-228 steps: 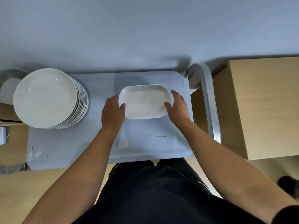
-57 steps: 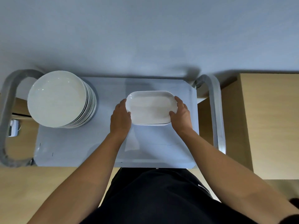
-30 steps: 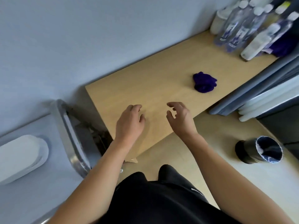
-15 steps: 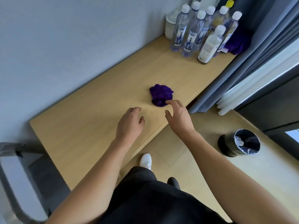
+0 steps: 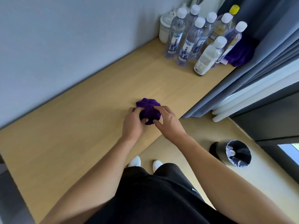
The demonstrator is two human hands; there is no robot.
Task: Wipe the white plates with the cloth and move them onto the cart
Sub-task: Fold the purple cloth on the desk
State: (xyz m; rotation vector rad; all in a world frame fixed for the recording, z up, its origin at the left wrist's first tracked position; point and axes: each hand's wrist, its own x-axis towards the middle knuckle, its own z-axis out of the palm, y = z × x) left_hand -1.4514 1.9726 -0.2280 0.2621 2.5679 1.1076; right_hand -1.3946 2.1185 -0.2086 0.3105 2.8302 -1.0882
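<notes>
Cloth (image 5: 149,110) gripped by curled fingers (image 5: 161,108) of left hand (image 5: 131,125) and right hand (image 5: 169,124).

Count, table and floor.
Bottles (image 5: 186,46), 1 o'clock: 8 (7 white caps, 1 yellow cap (image 5: 234,9)).
Jar (image 5: 164,29): 1.
Purple cloths: 2. The cloth (image 5: 149,109) is at centre, the spare cloth (image 5: 241,54) at 2 o'clock.
Bin (image 5: 234,154), 4 o'clock: 1.
Hands: 2, left hand (image 5: 132,125) and right hand (image 5: 168,123).
Shoes (image 5: 135,160), 6 o'clock: 2.
</notes>
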